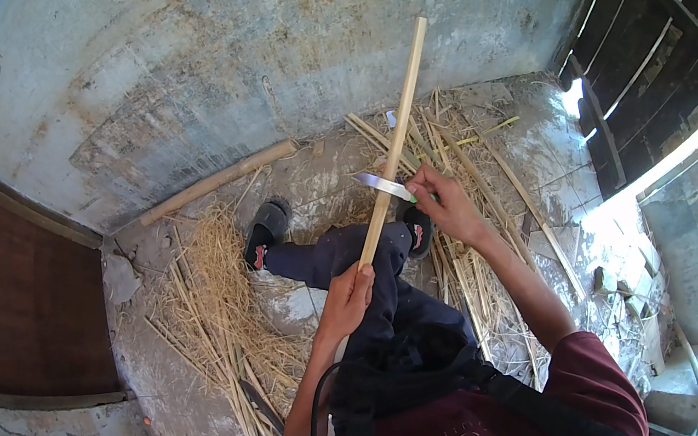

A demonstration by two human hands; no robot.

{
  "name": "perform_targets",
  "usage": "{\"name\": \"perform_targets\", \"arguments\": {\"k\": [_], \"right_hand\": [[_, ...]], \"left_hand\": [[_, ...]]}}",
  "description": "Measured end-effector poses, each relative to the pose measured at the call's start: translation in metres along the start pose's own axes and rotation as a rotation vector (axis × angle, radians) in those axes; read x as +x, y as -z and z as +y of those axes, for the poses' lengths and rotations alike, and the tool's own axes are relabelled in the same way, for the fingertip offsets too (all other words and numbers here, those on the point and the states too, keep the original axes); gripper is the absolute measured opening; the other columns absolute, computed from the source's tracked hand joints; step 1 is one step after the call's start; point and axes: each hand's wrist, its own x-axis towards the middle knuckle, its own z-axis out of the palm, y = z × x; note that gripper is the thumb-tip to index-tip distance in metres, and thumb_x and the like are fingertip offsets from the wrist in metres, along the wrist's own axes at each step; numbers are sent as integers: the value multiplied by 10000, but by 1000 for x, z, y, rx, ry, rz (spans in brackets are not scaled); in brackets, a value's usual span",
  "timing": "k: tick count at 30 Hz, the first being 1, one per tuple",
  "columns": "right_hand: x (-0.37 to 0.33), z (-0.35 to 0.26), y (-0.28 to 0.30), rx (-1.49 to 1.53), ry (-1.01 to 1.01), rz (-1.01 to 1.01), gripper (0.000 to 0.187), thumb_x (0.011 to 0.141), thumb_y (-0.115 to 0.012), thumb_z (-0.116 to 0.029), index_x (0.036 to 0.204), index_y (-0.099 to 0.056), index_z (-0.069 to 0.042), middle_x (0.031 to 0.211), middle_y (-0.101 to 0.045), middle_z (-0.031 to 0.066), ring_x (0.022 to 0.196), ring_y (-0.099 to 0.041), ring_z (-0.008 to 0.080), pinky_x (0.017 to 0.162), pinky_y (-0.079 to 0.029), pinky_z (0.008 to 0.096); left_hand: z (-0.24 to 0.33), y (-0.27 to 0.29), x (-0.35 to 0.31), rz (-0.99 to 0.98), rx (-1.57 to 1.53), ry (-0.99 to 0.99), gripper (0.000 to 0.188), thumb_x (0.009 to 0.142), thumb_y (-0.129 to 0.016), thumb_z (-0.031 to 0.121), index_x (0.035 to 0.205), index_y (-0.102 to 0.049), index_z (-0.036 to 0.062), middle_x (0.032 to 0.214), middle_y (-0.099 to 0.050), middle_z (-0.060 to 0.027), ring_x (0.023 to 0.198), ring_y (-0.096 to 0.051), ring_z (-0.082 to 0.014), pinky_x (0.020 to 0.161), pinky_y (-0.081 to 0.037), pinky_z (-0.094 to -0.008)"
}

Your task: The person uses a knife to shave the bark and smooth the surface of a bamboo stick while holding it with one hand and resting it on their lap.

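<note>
A long, pale strip of split wood or bamboo (406, 105) slants up and away from my lap, its far end raised toward the wall. Around its near end my left hand (348, 300) is closed, just above my thigh. My right hand (450, 206) grips a knife by its handle, of which only a bit of green shows. The knife's shiny blade (384, 185) lies across the strip about midway, pointing left. Whether the edge bites into the wood I cannot tell.
Pale shavings (224, 277) are heaped on the floor left of my legs. Several long strips (515, 179) lie to the right. A thick pole (217, 181) rests along the foot of the stained wall (266, 64). Dark slatted boards (648, 6) stand at right, a brown panel (16, 286) at left.
</note>
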Motion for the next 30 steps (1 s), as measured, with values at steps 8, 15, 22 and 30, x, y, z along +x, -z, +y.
{"name": "perform_targets", "arguments": {"k": [8,15,22,30], "right_hand": [[-20,5,27,393,-121,46,136,1098,-611,-143,1109,-582,-10,856,-629,6,753,-571,73,643,-442,295],[-48,-31,-7,-267,443,67,150,982,-766,-99,1094,-680,-49,866,-640,64,763,-710,250,666,-551,387],[-54,-34,-33,-422,417,162,122,921,-818,-107,1016,-744,-89,891,-651,50,680,-703,270,537,-550,411],[-57,-35,-40,-366,406,223,116,912,-820,-83,1010,-757,-81,860,-662,59,654,-693,287,537,-548,418]], "left_hand": [[16,-11,-1,93,150,-102,327,1137,-571,274,948,-593,9,625,-535,-64,558,-516,-103,534,-393,-342],[14,-17,2,165,232,-143,335,1125,-591,265,917,-603,3,623,-554,-51,560,-529,-91,532,-403,-321],[12,-17,1,217,253,-182,276,1102,-626,195,927,-589,-16,631,-564,-95,538,-529,-116,516,-410,-342],[19,-21,2,222,354,-170,220,1103,-618,185,981,-572,7,693,-566,-259,698,-629,-504,521,-430,-444]]}}
